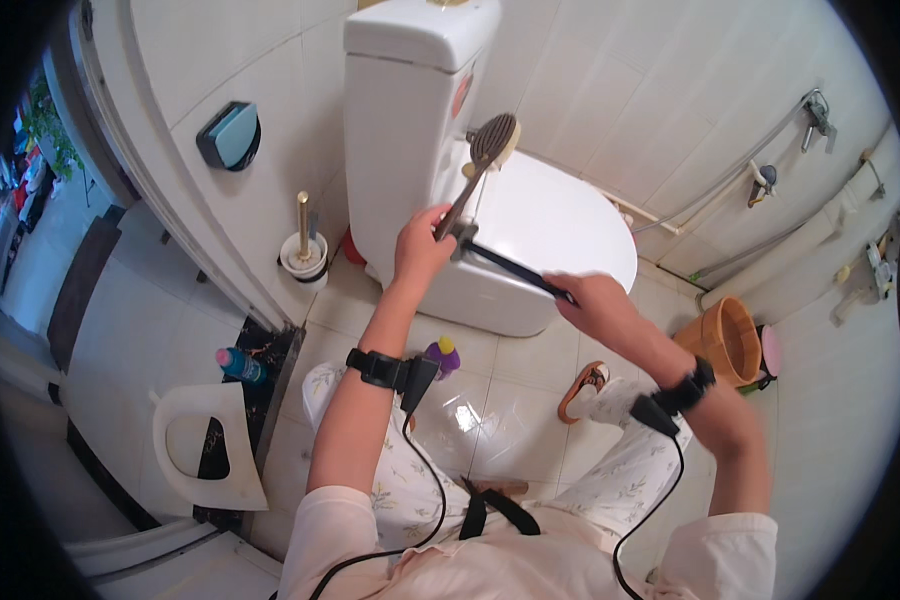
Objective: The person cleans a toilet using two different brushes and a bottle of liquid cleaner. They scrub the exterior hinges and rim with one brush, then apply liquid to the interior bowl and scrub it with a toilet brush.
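Observation:
A long-handled brush (494, 138), with a ridged brown oval head and pale bristles at its edge, points up and away in my left hand (425, 250). The fingers of that hand are closed round its handle. My right hand (600, 305) grips the near end of a slim black-handled tool (515, 268). The tool's greyish far end meets or lies just beside the brush handle at my left fingers; I cannot tell its exact shape. Both hands are over the front of a white toilet (570, 215) with its lid down.
A toilet brush in a white holder (305, 262) stands left of the toilet. On the floor are a purple bottle (443, 357), a blue bottle (242, 366), a white plastic chair (170, 440) and a wooden bucket (715, 340). A shower hose (740, 165) hangs at right.

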Motion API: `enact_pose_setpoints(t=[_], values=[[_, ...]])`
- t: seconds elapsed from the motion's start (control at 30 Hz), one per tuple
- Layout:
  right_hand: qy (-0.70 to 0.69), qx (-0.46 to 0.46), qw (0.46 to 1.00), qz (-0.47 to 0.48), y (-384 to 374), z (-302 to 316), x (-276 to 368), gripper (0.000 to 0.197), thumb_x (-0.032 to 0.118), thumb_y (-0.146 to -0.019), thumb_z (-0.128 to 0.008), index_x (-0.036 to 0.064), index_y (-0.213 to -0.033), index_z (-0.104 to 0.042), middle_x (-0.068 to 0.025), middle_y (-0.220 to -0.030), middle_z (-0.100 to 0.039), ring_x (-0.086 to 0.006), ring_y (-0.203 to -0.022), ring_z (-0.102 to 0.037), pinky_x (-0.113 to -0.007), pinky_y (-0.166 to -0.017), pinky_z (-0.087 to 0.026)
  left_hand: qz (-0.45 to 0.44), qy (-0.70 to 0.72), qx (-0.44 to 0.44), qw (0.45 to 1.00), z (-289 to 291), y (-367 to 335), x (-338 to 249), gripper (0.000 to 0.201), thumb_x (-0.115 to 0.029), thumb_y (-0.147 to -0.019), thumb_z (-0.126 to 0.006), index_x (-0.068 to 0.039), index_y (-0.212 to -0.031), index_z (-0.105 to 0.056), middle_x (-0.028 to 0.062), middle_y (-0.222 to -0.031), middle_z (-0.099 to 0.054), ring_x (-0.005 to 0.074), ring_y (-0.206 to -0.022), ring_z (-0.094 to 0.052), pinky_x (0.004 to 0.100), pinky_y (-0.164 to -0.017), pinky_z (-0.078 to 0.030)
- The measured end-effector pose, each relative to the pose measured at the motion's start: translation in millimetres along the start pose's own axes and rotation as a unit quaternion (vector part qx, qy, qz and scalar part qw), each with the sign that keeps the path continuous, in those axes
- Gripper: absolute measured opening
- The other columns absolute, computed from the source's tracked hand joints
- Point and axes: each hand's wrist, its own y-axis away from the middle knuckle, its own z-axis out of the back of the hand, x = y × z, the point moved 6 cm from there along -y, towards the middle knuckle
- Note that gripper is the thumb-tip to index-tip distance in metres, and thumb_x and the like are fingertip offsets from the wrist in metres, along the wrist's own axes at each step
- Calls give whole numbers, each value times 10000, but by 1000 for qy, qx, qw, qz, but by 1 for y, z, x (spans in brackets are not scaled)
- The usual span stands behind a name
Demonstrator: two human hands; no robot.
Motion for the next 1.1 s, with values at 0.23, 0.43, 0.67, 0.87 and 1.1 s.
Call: enact_pose_setpoints(t=[0.23,0.43,0.67,0.87,1.1], values=[[-213,-188,954,-92,126,18,-118,350,45,-768,-575,37,-1117,-563,-42,-651,-582,-108,-560,-505,-250,-517,-407,43,-17,53,998,-77,15,6,435,-57,-651,-651,-67,-1079,-570,113,-902,-574,257,-794,-578,337,-713,-467],[-478,-241,791,-296,140,-28,-207,393,73,-807,-555,60,-1196,-506,53,-587,-469,-11,-439,-359,-164,-390,-243,52,-106,12,993,-152,21,12,391,-66,-663,-617,-98,-1050,-577,155,-900,-542,334,-855,-549,404,-754,-456],[-540,-278,744,-279,105,-73,-240,410,97,-825,-549,50,-1225,-471,69,-562,-417,-6,-414,-313,-167,-350,-210,55,-219,3,974,-212,26,-8,397,-10,-647,-613,-69,-1038,-576,162,-964,-517,336,-876,-520,387,-777,-447],[-546,-296,727,-292,98,-113,-266,465,105,-824,-563,69,-1268,-431,56,-555,-444,-9,-416,-332,-171,-371,-242,-121,-76,-98,985,-178,57,-32,318,-35,-690,-633,-25,-1004,-589,140,-1022,-554,289,-919,-541,332,-788,-451],[-487,-253,780,-301,84,-128,-247,607,78,-820,-546,99,-1362,-272,11,-603,-463,-41,-439,-380,-191,-372,-298,169,-18,-236,957,-71,150,167,196,-16,-798,-537,-5,-987,-589,70,-850,-633,153,-748,-593,251,-677,-471]])
